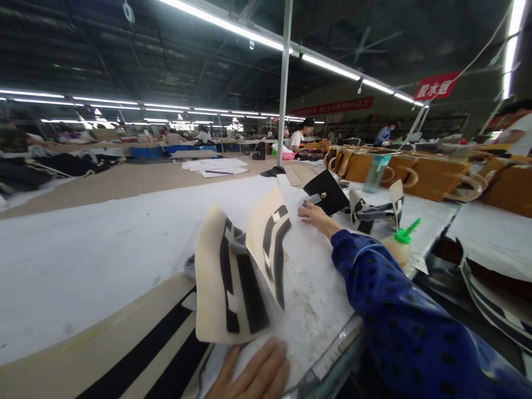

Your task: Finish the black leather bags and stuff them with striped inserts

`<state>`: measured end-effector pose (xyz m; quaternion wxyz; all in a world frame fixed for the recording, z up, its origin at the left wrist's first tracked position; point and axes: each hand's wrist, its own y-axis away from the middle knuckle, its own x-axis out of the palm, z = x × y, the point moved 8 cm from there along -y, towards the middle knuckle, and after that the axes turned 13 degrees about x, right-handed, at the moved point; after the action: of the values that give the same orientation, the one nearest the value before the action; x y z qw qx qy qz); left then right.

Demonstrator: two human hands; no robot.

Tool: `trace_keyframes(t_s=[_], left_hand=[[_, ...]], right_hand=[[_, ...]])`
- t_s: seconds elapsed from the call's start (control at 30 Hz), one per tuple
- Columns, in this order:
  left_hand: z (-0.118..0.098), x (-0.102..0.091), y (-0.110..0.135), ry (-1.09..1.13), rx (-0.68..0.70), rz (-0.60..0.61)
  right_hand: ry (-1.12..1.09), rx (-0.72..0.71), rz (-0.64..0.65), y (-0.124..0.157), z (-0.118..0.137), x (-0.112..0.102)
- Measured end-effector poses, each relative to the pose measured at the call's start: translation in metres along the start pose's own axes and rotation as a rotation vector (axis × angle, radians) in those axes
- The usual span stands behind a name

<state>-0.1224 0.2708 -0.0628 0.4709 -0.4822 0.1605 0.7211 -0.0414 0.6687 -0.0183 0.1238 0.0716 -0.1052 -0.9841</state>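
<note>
My left hand [253, 371] is at the bottom, slightly blurred, with its fingers extended on the white table, holding nothing I can see. Just beyond it stands a curved cream panel [211, 271] with black stripes and small pale tabs. A second such panel [268, 238] rises beside it, with grey material between them. My right hand [318, 217], in a blue dotted sleeve, reaches forward with fingers stretched out. Its fingertips are at the near edge of a black panel [326, 191] with a gold-coloured metal fitting and a grey strip. No firm grip shows.
A striped cream sheet [124, 338] lies at lower left. To the right are another striped piece [361, 213], a green-capped glue bottle [401, 244], a teal bottle [377, 172] and several brown bags [436, 177]. A metal post [285, 83] rises from the table. Other people work farther back.
</note>
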Motion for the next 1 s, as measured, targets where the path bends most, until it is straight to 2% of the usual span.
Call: trace_keyframes(t_s=[0.13,0.23,0.37,0.57,0.7,0.77,0.8,0.87,0.97,1.0], left_hand=[[0.001,-0.004,-0.001,0.208,-0.072,0.023],[0.001,-0.007,-0.005,0.39,-0.115,0.141],[0.001,-0.007,-0.005,0.496,-0.163,0.274],[-0.001,-0.012,-0.003,0.495,-0.173,0.205],[-0.001,-0.013,-0.002,0.49,-0.18,0.215],[0.0,-0.01,-0.004,0.477,-0.177,0.224],[0.0,-0.008,-0.006,0.469,-0.172,0.236],[0.002,-0.006,-0.008,0.454,-0.172,0.262],[0.003,-0.009,-0.009,0.456,-0.166,0.264],[0.003,-0.011,-0.009,0.455,-0.169,0.245]], right_hand=[[0.105,0.002,0.099,0.056,-0.001,0.019],[0.169,-0.009,0.141,0.105,-0.008,0.024],[0.204,-0.032,0.191,0.159,-0.019,0.02],[0.226,-0.042,0.312,0.212,-0.035,0.025],[0.366,-0.127,0.481,0.248,-0.031,0.038],[0.48,-0.198,0.536,0.269,-0.027,0.037],[0.52,-0.246,0.505,0.278,-0.023,0.03],[0.545,-0.364,0.32,0.287,-0.012,0.004],[0.38,-0.524,-0.25,0.278,0.015,-0.066],[0.258,-0.585,-0.559,0.277,0.023,-0.097]])
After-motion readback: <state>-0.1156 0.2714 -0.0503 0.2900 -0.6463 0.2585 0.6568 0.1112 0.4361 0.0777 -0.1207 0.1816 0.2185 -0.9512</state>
